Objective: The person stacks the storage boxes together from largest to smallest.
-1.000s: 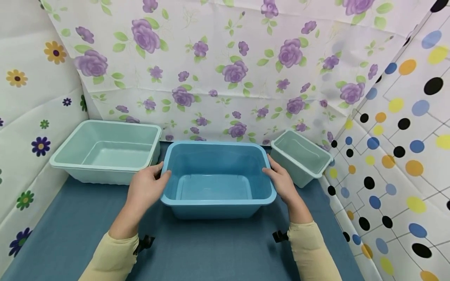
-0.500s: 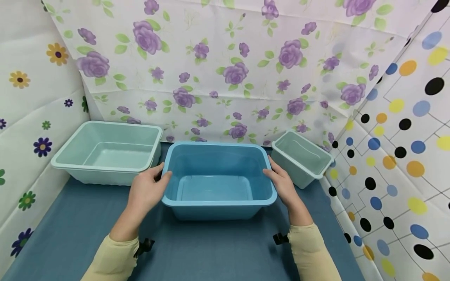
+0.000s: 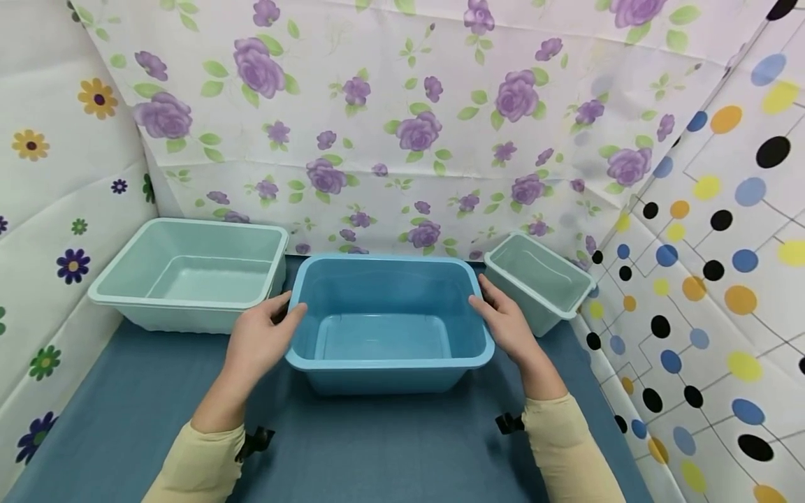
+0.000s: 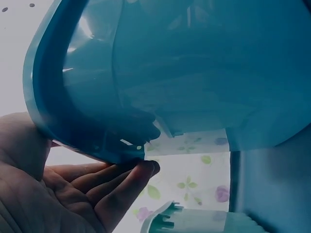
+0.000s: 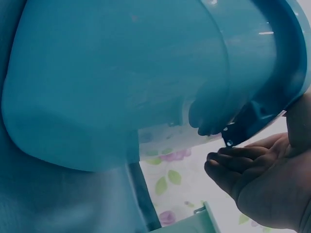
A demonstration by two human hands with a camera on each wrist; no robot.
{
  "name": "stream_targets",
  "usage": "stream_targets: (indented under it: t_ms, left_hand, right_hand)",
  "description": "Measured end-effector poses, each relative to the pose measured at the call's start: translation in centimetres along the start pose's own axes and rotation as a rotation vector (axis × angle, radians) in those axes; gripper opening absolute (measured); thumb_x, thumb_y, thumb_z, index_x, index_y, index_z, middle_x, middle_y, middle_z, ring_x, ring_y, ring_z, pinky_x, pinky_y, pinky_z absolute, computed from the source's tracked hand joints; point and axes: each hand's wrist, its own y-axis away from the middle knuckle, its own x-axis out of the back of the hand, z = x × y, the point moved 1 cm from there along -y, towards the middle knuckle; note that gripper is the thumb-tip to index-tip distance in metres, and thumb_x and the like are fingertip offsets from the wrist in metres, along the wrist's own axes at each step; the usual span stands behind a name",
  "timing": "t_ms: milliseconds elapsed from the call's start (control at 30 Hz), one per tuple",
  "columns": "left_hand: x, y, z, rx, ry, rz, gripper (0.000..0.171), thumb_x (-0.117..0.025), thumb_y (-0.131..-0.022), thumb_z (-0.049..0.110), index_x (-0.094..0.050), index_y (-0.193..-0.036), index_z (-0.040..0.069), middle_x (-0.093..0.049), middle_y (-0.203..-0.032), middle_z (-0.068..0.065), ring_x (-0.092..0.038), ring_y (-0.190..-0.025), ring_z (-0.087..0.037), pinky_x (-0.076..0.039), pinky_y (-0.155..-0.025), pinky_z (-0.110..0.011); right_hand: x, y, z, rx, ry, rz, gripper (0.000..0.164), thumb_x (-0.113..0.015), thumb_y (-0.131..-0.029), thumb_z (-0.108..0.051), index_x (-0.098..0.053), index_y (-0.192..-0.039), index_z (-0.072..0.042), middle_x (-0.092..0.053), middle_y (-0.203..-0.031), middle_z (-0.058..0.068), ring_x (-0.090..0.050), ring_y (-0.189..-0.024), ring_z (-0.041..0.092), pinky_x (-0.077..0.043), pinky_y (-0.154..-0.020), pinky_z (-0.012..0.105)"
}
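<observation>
A blue plastic basin (image 3: pixel 383 381) stands upright in the middle of the table, its inside bare. At its left end my left hand (image 3: pixel 260 339) holds the rim, thumb over the top. The left wrist view shows the fingers (image 4: pixel 119 194) beneath that rim. My right hand (image 3: pixel 508 327) is at the opposite end in the same way, thumb over the rim. From below, in the right wrist view, the right fingers (image 5: pixel 233 167) lie under the rim, close to the basin's outer wall; the thumb is hidden there.
A wide pale green basin (image 3: pixel 189 314) stands at the back left, close to my left hand. Behind my right hand is a smaller pale green bin (image 3: pixel 541 307), set at an angle. Patterned cloth walls enclose the blue table (image 3: pixel 377 454) at the back and sides.
The basin and both hands stay in place. My right forearm has swung slightly outward to the right. The head view has shifted a little.
</observation>
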Motion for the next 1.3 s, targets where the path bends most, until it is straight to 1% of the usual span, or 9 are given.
stream_targets:
  t_ms: [167,333,433,633,800,900,1067,1167,1300]
  left_hand:
    - [0.3,-0.1,0.0,0.011,-0.005,-0.01,0.077,-0.057,-0.114,0.057,-0.049,-0.167,0.002,-0.056,-0.162,-0.025,-0.058,-0.145,-0.045,-0.051,-0.113,-0.064]
    - [0.5,-0.3,0.0,-0.005,0.005,0.011,0.078,-0.058,-0.114,0.055,-0.046,-0.168,0.001,-0.057,-0.163,-0.022,-0.057,-0.147,-0.043,-0.049,-0.116,-0.063]
    - [0.7,-0.4,-0.1,-0.017,0.009,0.025,0.077,-0.059,-0.114,0.054,-0.046,-0.168,0.001,-0.058,-0.163,-0.021,-0.059,-0.146,-0.043,-0.05,-0.115,-0.063]
    - [1.5,-0.4,-0.4,-0.038,0.006,0.051,0.073,-0.06,-0.115,0.051,-0.05,-0.166,0.0,-0.058,-0.162,-0.024,-0.061,-0.144,-0.045,-0.053,-0.111,-0.063]
    - [2.3,-0.6,-0.7,-0.048,-0.018,0.071,0.071,-0.059,-0.115,0.051,-0.051,-0.165,0.001,-0.059,-0.16,-0.025,-0.064,-0.138,-0.048,-0.055,-0.108,-0.064]
    - [2.8,-0.8,-0.7,-0.062,-0.019,0.089,0.071,-0.06,-0.115,0.051,-0.052,-0.165,0.001,-0.059,-0.16,-0.025,-0.066,-0.135,-0.05,-0.056,-0.106,-0.064]
    - [3.6,-1.5,-0.7,-0.073,-0.02,0.103,0.069,-0.06,-0.115,0.051,-0.053,-0.164,0.002,-0.059,-0.16,-0.025,-0.066,-0.132,-0.052,-0.057,-0.103,-0.065]
    - [4.2,-2.0,-0.7,-0.072,-0.026,0.105,0.07,-0.059,-0.115,0.051,-0.052,-0.165,0.002,-0.058,-0.161,-0.026,-0.064,-0.134,-0.053,-0.056,-0.104,-0.066]
    - [4.9,-2.7,-1.0,-0.069,-0.028,0.099,0.073,-0.058,-0.115,0.051,-0.048,-0.167,0.0,-0.055,-0.163,-0.027,-0.061,-0.137,-0.054,-0.053,-0.108,-0.068]
  right_hand:
    - [0.2,-0.2,-1.0,0.016,0.039,-0.005,0.084,-0.058,-0.115,-0.056,-0.024,-0.178,-0.014,-0.023,-0.184,0.005,-0.022,-0.17,0.03,-0.026,-0.133,0.058]
    - [0.3,-0.4,-2.0,0.004,0.064,-0.012,0.087,-0.057,-0.114,-0.06,-0.023,-0.178,-0.013,-0.021,-0.185,0.006,-0.021,-0.17,0.03,-0.026,-0.133,0.057]
    - [0.3,-0.5,-2.5,-0.012,0.089,-0.014,0.09,-0.057,-0.113,-0.062,-0.021,-0.179,-0.013,-0.021,-0.185,0.007,-0.022,-0.17,0.03,-0.027,-0.133,0.056]
    - [0.6,-0.8,-3.5,-0.05,0.123,-0.03,0.095,-0.057,-0.111,-0.067,-0.018,-0.179,-0.012,-0.021,-0.185,0.007,-0.022,-0.17,0.03,-0.028,-0.133,0.056]
    - [0.9,-1.0,-4.8,-0.05,0.147,-0.048,0.095,-0.057,-0.112,-0.064,-0.018,-0.179,-0.009,-0.022,-0.184,0.01,-0.023,-0.169,0.032,-0.028,-0.133,0.058]
    - [1.2,-1.2,-5.6,-0.045,0.165,-0.056,0.095,-0.057,-0.113,-0.062,-0.017,-0.178,-0.006,-0.022,-0.184,0.013,-0.024,-0.169,0.034,-0.028,-0.132,0.059]
    - [1.4,-1.5,-6.6,-0.074,0.197,-0.075,0.095,-0.057,-0.113,-0.063,-0.015,-0.179,-0.01,-0.023,-0.184,0.013,-0.025,-0.169,0.036,-0.03,-0.131,0.06]
    - [1.4,-1.7,-7.1,-0.09,0.22,-0.084,0.096,-0.058,-0.111,-0.066,-0.016,-0.18,-0.012,-0.024,-0.184,0.012,-0.026,-0.168,0.035,-0.031,-0.131,0.06]
    - [1.3,-2.0,-8.0,-0.086,0.239,-0.104,0.097,-0.057,-0.11,-0.068,-0.018,-0.179,-0.012,-0.025,-0.184,0.012,-0.026,-0.168,0.035,-0.031,-0.131,0.06]
